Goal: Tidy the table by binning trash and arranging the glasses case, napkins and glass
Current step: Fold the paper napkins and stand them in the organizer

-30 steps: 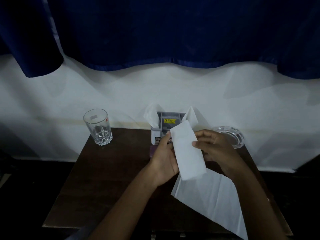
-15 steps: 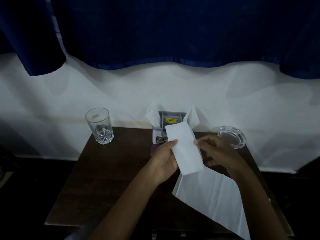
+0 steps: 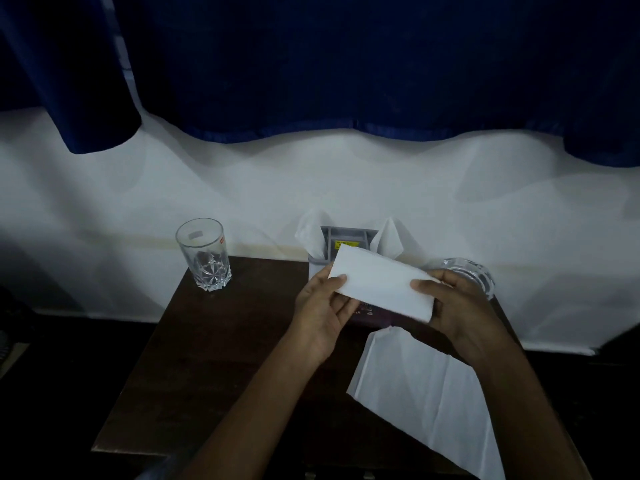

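Observation:
A folded white napkin (image 3: 382, 281) is held level above the dark wooden table (image 3: 221, 344), between both hands. My left hand (image 3: 323, 308) grips its left end and my right hand (image 3: 457, 306) grips its right end. Under it a dark purple object (image 3: 367, 311) shows in part; I cannot tell what it is. A larger white napkin (image 3: 426, 393) lies spread on the table's right side. A grey napkin holder (image 3: 346, 242) stands at the back edge with a white napkin (image 3: 310, 233) tucked in at each side. An empty clear glass (image 3: 204, 254) stands upright at the back left corner.
A clear glass ashtray (image 3: 474, 273) sits at the back right corner, just behind my right hand. A white wall and a dark blue curtain (image 3: 311, 64) rise behind the table. The floor around the table is dark.
The folded napkin has turned from nearly upright to lying across. My right hand has taken hold of its right end, and both hands have risen slightly toward the holder.

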`<state>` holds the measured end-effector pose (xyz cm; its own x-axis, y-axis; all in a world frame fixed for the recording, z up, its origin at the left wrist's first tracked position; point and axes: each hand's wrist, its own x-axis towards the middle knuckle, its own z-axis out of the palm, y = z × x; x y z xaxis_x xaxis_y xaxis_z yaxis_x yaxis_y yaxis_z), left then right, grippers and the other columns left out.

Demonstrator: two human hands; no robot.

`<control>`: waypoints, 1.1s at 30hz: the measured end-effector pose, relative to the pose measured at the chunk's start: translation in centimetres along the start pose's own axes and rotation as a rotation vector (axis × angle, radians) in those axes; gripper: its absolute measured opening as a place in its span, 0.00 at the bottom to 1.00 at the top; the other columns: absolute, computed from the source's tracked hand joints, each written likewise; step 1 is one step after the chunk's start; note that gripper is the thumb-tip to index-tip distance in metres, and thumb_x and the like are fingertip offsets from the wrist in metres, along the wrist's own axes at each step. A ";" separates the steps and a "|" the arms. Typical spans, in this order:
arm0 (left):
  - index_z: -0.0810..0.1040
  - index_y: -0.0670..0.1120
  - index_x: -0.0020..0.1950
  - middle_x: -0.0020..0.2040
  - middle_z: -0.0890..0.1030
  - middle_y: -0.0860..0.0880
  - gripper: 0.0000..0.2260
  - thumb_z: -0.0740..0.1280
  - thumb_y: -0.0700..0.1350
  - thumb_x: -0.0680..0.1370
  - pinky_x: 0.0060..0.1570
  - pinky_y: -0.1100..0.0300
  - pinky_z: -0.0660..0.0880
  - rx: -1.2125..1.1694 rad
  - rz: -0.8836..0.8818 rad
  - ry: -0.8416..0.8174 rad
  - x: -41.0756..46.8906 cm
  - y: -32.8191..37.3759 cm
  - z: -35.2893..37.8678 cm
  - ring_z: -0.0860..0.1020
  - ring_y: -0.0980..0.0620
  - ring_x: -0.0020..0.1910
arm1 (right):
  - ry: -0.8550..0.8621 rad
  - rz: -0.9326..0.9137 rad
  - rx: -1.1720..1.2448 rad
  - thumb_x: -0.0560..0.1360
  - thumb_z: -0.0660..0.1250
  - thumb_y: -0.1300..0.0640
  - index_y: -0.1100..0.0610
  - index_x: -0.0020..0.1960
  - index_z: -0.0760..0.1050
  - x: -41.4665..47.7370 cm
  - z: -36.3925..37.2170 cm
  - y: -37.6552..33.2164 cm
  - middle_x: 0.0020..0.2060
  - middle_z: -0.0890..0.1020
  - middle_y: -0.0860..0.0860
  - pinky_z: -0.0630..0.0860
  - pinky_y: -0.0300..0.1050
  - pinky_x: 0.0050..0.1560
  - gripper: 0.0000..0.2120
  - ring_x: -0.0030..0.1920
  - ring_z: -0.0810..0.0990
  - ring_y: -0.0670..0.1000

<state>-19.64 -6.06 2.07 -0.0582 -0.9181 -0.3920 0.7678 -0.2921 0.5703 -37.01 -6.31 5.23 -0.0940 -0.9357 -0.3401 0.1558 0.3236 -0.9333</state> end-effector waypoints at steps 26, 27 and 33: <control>0.74 0.47 0.42 0.41 0.81 0.49 0.10 0.58 0.35 0.77 0.39 0.61 0.71 0.163 0.120 0.333 0.1 1.1 0.2 0.78 0.53 0.39 | 0.159 -0.743 -1.156 0.69 0.59 0.68 0.60 0.45 0.80 11.6 8.8 -8.6 0.44 0.82 0.58 0.72 0.44 0.41 0.12 0.44 0.78 0.59; 0.75 0.47 0.42 0.41 0.81 0.49 0.10 0.58 0.35 0.77 0.39 0.61 0.71 0.163 0.116 0.335 0.1 1.2 0.2 0.78 0.54 0.39 | 0.154 -0.735 -1.186 0.69 0.59 0.68 0.60 0.45 0.79 11.7 9.0 -8.7 0.44 0.82 0.58 0.70 0.44 0.40 0.12 0.45 0.78 0.59; 0.75 0.47 0.42 0.40 0.81 0.49 0.10 0.59 0.35 0.77 0.38 0.62 0.71 0.169 0.096 0.336 0.0 1.4 0.2 0.78 0.54 0.39 | 0.105 -0.704 -1.318 0.72 0.59 0.66 0.57 0.49 0.78 11.8 9.8 -8.2 0.48 0.82 0.58 0.67 0.43 0.42 0.12 0.48 0.78 0.59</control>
<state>-18.72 -6.51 3.00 0.2427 -0.8125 -0.5301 0.6417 -0.2753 0.7158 -29.75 -21.39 10.02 0.1520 -0.9542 0.2578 -0.9196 -0.2321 -0.3168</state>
